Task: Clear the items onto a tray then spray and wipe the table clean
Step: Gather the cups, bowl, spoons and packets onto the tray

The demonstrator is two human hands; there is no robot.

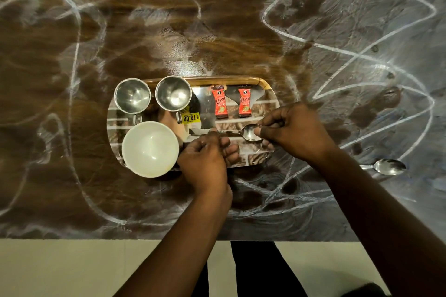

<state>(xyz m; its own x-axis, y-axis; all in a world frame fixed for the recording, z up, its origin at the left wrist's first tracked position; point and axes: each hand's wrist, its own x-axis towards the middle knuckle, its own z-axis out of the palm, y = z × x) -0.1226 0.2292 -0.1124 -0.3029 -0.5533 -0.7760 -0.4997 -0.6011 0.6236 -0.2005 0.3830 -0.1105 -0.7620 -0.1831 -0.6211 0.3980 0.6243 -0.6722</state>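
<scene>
A shiny steel tray (270, 101) lies on the brown table (169, 19), which is smeared with white chalky marks. On the tray stand two steel cups (132, 96) (173, 94), a white bowl (150, 149) and two red sachets (220, 102) (244, 102). A steel spoon (249, 132) lies low across the tray's near right part. My left hand (205, 161) pinches its handle and my right hand (296, 130) holds its bowl end. A second spoon (388, 166) lies on the table to the right, apart from the tray.
A yellow price sticker (191, 117) is stuck on the tray. The table's near edge (96, 239) runs across the view, with pale floor (60, 267) and my dark-clothed legs (260, 270) below it.
</scene>
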